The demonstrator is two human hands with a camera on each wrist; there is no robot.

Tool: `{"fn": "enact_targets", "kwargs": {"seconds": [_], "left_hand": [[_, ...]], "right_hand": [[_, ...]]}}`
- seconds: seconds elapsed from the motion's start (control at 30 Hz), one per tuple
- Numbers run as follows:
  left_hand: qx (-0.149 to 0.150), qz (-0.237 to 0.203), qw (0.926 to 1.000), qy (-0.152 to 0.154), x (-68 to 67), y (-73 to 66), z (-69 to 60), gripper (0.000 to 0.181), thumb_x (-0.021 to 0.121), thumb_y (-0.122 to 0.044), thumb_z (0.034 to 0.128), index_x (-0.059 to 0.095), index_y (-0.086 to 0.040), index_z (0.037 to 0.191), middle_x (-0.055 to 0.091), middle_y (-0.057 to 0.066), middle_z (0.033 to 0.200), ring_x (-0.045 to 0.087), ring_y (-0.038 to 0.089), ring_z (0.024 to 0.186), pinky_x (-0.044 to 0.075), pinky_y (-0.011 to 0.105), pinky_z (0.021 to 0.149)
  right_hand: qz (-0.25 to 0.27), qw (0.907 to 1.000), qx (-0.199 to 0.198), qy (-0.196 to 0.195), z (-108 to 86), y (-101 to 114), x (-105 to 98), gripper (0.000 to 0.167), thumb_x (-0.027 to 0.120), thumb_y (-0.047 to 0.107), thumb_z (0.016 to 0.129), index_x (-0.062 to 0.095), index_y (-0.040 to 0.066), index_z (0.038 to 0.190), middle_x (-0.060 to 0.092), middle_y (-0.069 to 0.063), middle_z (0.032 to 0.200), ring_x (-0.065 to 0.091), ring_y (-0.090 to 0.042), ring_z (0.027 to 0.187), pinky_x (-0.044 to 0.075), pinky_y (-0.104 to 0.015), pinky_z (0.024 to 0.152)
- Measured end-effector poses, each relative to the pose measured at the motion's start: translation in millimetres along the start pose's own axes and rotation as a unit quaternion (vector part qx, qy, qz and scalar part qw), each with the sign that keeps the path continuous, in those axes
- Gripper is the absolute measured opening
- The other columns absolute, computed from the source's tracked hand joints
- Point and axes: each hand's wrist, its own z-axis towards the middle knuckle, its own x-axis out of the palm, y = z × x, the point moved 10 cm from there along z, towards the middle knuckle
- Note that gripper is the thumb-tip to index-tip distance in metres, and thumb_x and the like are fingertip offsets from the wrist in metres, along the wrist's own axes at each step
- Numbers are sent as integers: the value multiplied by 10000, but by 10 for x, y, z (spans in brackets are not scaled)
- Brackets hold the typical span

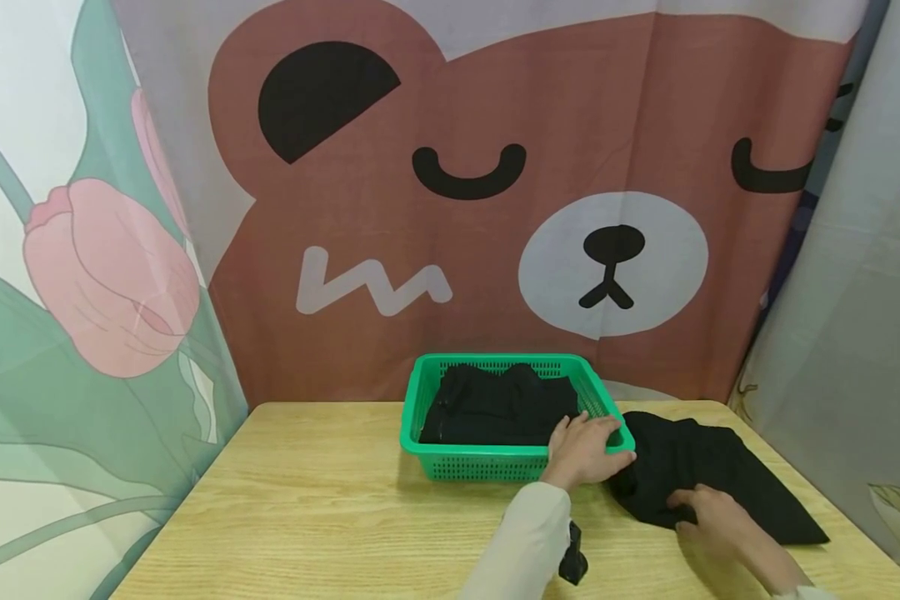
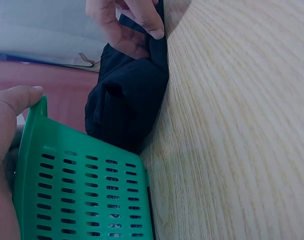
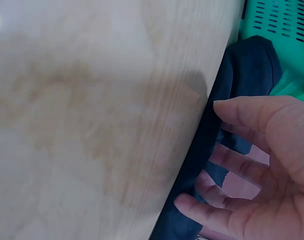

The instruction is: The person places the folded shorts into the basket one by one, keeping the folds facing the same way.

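A green plastic basket (image 1: 480,462) with slotted sides stands on the table, and a folded black garment (image 1: 506,404) lies inside it. My left hand (image 1: 583,450) grips the basket's front right corner, its fingers over the rim and its thumb on the outside edge. To the right of the basket, a second black garment (image 1: 720,471) lies on the table, one end against the basket. My right hand (image 1: 720,521) touches that garment's near edge with its fingers spread and lightly bent. The right wrist view shows the fingertips (image 3: 184,202) against the dark cloth.
The light wooden table (image 1: 307,500) carries everything. Behind it hangs a curtain (image 1: 487,250) with a brown bear print, with a flowered curtain (image 1: 112,275) on the left and a pale one (image 1: 847,333) on the right. A small black device (image 1: 573,558) shows beside the left wrist.
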Motion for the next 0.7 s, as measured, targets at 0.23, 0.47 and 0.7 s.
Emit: {"fn": "enact_targets", "kwargs": {"seconds": [0.23,0.47,0.7], "left_hand": [[-3,10,10000,31,24,6,13,525,527,-568,931,489,-370,1416,429,-210,1414,350,112,1359,234,340,1102],[-4,33,10000,38,18,-5,13,523,519,-574,932,488,-377,1415,426,-214,1415,346,117,1362,232,341,1103],[-12,58,10000,2,2,-1,1,517,527,-574,928,497,-380,1407,435,-222,1402,352,116,1358,240,343,1099]], "right_hand": [[75,9999,-22,94,-80,27,29,210,761,52,769,693,104,961,594,-12,889,604,-275,806,502,-466,727],[199,9995,60,223,-155,48,53,223,747,38,785,688,112,987,584,3,903,602,-245,802,509,-443,724],[557,9961,467,491,-220,33,83,225,704,55,811,688,125,1025,591,-16,937,594,-232,839,502,-467,752]]}}
